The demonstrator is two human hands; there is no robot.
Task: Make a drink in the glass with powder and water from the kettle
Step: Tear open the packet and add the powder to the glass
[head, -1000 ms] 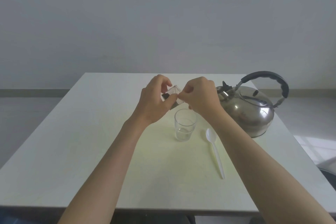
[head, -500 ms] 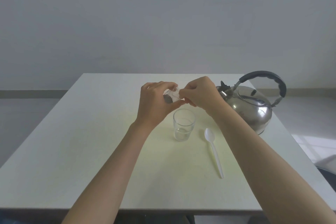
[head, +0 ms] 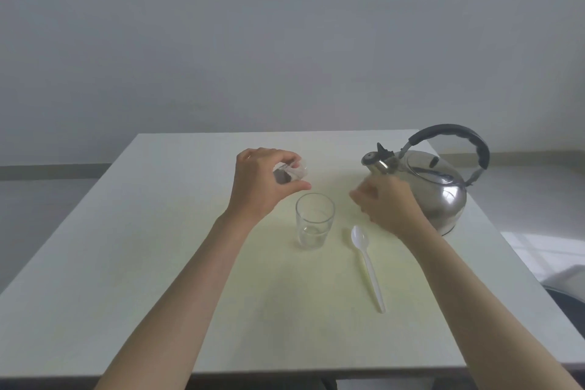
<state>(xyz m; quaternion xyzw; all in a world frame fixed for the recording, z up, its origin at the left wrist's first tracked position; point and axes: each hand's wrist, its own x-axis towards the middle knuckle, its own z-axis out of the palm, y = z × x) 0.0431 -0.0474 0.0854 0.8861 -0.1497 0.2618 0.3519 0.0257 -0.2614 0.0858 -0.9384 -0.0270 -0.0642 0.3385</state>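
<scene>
1. Far left is just bare white table [head: 126, 263], with both forearms coming in from the bottom edge.
2. Left hand [head: 262, 184] is up off the table, a bit left of and behind the glass. Thumb and fingers are pinched around a small clear packet [head: 289, 171] with something dark in it, presumably the powder. The packet sits higher than the glass rim and a little to its left, not over the opening as far as I can see.
3. The glass [head: 314, 220] stands upright mid-table, between the two hands, neither one touching it. It's clear, and there might be a thin bit of liquid at the bottom, hard to be sure.
4. A white plastic spoon [head: 367, 263] lies flat just right of the glass, bowl toward the far side, handle pointing back at the person.
5. Right hand [head: 386, 204] is blurry, in front of the kettle and just above the spoon bowl. Fingers look loosely curled, pointing left; can't tell if anything's pinched in there.
6. The steel kettle [head: 437, 193] sits at the right side of the table, black handle arched over the top, spout facing left.
</scene>
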